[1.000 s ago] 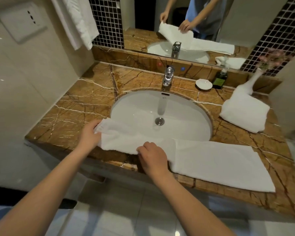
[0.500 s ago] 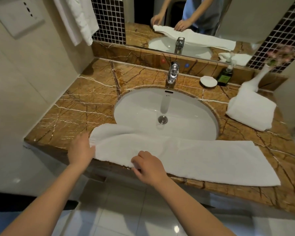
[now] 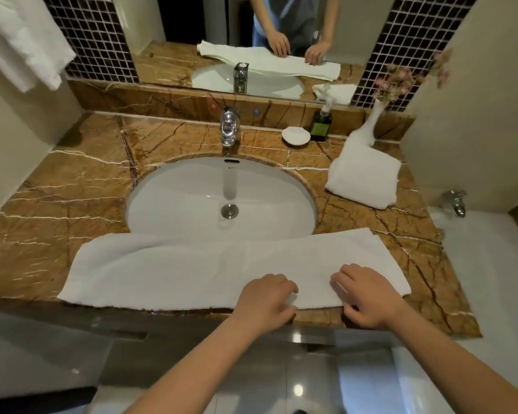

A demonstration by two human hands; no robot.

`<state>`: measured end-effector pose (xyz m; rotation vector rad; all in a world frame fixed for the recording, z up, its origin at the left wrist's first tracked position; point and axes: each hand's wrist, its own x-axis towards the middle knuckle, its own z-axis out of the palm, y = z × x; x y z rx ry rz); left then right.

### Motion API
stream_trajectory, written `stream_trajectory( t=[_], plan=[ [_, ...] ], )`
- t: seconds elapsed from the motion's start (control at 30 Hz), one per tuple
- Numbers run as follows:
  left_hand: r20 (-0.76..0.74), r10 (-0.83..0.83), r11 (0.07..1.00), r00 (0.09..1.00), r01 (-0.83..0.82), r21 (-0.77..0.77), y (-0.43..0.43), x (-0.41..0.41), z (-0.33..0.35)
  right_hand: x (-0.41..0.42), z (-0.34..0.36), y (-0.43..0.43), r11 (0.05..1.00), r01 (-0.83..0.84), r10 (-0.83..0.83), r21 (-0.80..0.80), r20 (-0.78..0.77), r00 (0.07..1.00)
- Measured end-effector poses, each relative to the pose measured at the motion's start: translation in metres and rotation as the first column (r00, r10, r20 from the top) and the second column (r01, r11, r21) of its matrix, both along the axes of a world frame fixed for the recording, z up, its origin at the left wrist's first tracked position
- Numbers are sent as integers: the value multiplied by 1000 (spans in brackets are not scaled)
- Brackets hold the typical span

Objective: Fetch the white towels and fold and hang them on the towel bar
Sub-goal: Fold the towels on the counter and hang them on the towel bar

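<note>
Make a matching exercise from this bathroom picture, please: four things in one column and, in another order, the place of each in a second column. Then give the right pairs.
Things
1. long white towel
2. folded white towel
3. soap dish
4. green pump bottle

Places
A. between the faucet and the bottle
B. along the front edge of the counter, with the left hand and right hand on it
C. at the back of the counter, between the dish and the white vase
D. on the right side of the counter, in front of the vase

Pairs: 1-B; 2-D; 3-A; 4-C
</note>
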<state>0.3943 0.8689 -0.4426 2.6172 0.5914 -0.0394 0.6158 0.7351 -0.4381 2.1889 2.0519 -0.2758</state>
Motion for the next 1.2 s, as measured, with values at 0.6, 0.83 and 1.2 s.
stream_trajectory(
  t=[0.6, 0.83, 1.2],
  plan=[
    [-68, -157, 987, 985, 160, 35, -81, 140, -2, 117, 8, -76, 982, -179, 183, -51, 76, 980],
    [42, -63, 998, 997, 64, -24, -52, 170, 1, 135, 9, -62, 990, 137, -136, -9, -214, 967],
    [-15, 139, 984, 990, -136, 115, 6, 195, -13, 170, -7, 4, 939, 345, -336, 8, -206, 919]
  ],
)
